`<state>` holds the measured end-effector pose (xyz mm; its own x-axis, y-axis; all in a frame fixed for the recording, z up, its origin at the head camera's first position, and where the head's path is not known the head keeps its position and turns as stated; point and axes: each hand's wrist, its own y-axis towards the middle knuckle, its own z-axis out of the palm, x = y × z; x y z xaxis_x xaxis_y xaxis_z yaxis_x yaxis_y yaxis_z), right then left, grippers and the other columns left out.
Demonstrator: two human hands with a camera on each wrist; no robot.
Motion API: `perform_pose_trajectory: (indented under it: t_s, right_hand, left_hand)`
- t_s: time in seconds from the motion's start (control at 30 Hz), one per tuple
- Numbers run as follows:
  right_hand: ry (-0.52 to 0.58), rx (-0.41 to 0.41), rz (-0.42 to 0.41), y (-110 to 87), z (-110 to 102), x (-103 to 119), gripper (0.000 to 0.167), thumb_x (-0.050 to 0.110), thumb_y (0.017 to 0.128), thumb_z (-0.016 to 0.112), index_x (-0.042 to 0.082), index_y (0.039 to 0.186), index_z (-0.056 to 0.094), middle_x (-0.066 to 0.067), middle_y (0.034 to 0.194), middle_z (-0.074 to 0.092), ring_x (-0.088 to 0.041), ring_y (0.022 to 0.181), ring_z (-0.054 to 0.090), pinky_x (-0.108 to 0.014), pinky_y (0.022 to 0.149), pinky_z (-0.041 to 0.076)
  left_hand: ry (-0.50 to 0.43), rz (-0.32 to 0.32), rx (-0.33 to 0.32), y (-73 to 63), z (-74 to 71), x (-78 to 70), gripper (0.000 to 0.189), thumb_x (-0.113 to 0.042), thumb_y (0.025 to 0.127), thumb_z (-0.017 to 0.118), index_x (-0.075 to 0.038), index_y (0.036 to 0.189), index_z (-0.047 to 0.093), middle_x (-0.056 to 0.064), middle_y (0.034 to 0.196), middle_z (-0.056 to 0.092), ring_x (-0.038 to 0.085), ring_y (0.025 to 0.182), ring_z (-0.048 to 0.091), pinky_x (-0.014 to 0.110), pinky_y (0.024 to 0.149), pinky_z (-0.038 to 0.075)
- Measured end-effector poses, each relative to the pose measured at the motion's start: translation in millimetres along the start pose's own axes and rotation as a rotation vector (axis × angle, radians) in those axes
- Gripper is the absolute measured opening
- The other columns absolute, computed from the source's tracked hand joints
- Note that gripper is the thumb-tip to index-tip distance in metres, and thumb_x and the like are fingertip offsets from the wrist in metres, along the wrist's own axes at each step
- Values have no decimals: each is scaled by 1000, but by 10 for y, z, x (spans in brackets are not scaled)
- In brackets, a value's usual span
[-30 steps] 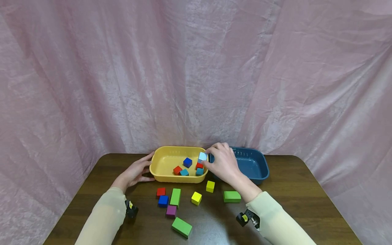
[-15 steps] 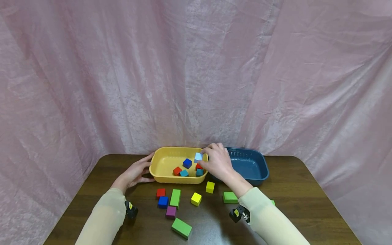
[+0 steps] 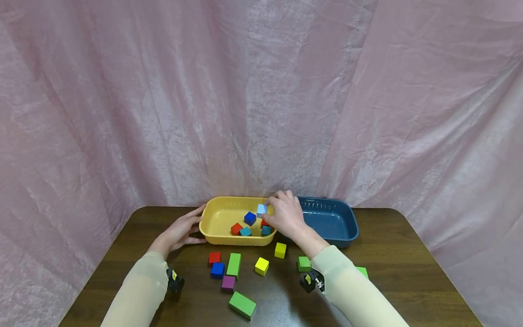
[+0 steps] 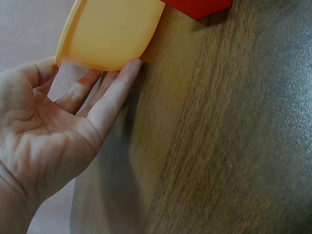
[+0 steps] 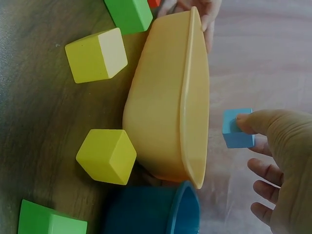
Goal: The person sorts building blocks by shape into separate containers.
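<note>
My right hand [image 3: 284, 213] pinches a light blue cube [image 3: 262, 210] between thumb and fingertips, over the right part of the yellow basket [image 3: 220, 239]. In the right wrist view the cube [image 5: 238, 128] shows above the basket's rim, with the other fingers spread. My left hand [image 3: 180, 230] rests its extended fingertips against the basket's left end; the left wrist view shows those fingers [image 4: 109, 105] on the outer wall. Inside the basket lie a dark blue cube [image 3: 250, 218], a red cube [image 3: 236, 228], a teal cube [image 3: 245, 231], and another red and teal pair partly behind my right hand.
A dark blue basket [image 3: 347, 238] stands against the yellow one's right side. Two yellow cubes [image 3: 262, 266], a red cube [image 3: 214, 258], a blue cube [image 3: 217, 270], a purple cube [image 3: 228, 284] and several green blocks [image 3: 243, 304] lie in front. A pink curtain [image 3: 261, 100] hangs behind.
My right hand has moved left with the light blue cube, from the yellow basket's right rim to over its inside. My left hand stays at the basket's left end.
</note>
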<state>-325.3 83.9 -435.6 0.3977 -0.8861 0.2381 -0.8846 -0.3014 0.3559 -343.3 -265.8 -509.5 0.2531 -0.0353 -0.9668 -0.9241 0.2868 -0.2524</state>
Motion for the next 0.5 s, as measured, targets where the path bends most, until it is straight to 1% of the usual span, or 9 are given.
perform_pose_trajectory:
  t_s: [0.27, 0.5]
  right_hand:
    - [-25, 28, -2, 51, 95, 29, 32, 41, 86, 83, 20, 110, 78, -2, 112, 63, -25, 103, 47, -38, 86, 41]
    - [-63, 35, -5, 77, 147, 60, 33, 43, 87, 81, 21, 110, 78, -2, 112, 62, -25, 107, 47, -40, 89, 42]
  left_hand:
    - [-2, 1, 0, 6, -9, 5, 61, -23, 111, 42, -34, 165, 16, 16, 168, 14, 39, 131, 51, 58, 93, 54]
    - [-1, 0, -4, 12, -5, -10, 60, -23, 111, 42, -34, 165, 17, 15, 168, 16, 38, 131, 52, 58, 94, 54]
